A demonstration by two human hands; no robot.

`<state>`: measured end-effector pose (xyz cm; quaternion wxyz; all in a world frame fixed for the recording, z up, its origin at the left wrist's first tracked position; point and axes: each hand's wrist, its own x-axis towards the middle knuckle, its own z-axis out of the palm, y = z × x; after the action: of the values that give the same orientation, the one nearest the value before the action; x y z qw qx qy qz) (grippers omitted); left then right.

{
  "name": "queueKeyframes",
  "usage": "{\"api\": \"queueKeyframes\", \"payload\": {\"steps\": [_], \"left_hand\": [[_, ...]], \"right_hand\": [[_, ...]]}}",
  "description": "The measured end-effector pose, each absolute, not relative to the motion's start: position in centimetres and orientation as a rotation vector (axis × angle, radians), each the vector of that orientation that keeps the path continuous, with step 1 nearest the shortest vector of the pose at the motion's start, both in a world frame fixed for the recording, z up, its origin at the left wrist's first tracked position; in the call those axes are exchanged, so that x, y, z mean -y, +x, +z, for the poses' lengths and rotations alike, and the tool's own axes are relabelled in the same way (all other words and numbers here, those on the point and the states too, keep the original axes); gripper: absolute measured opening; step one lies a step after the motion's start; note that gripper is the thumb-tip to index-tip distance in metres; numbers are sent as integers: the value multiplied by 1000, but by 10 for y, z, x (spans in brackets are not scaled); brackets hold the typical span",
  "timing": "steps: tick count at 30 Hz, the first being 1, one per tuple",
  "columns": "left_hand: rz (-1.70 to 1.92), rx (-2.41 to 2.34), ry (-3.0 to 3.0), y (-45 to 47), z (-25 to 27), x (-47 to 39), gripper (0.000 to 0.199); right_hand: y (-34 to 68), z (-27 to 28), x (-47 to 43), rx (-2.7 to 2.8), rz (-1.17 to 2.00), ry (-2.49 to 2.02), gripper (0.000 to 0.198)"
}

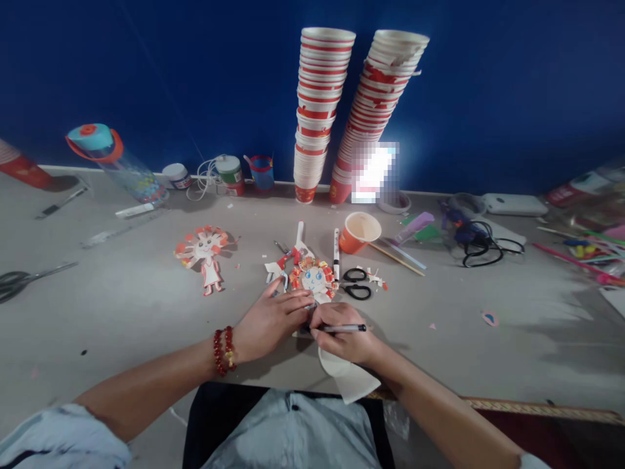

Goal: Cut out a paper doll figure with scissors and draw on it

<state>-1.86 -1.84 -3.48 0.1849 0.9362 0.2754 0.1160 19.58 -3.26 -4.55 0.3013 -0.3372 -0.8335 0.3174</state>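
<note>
Near the front edge of the table, my right hand (344, 332) is closed around a pen (354, 328) with a clear barrel and black end. Its tip is hidden behind the fingers. My left hand (273, 320) lies flat beside it, fingers stretched toward the pen. Just beyond both hands is a paper doll (313, 277) with a drawn face, blue eyes and a red-and-orange fringe. A white piece of paper (349, 378) pokes out from under my right hand. Black-handled scissors (356, 284) and a white marker (336, 251) lie close by.
Another paper doll (208, 257) lies to the left. An orange paper cup (360, 232) stands behind the scissors. Two tall stacks of paper cups (319, 98) rise at the blue wall. A bottle (122, 163), a cable (481, 247) and paper scraps are spread around.
</note>
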Motion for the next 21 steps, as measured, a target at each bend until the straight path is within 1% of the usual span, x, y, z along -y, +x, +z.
{"api": "queueKeyframes", "payload": {"steps": [21], "left_hand": [[301,-766,2638,-18,-34,18,32]], "right_hand": [[195,-43,33,2232,828,-832,10]]}}
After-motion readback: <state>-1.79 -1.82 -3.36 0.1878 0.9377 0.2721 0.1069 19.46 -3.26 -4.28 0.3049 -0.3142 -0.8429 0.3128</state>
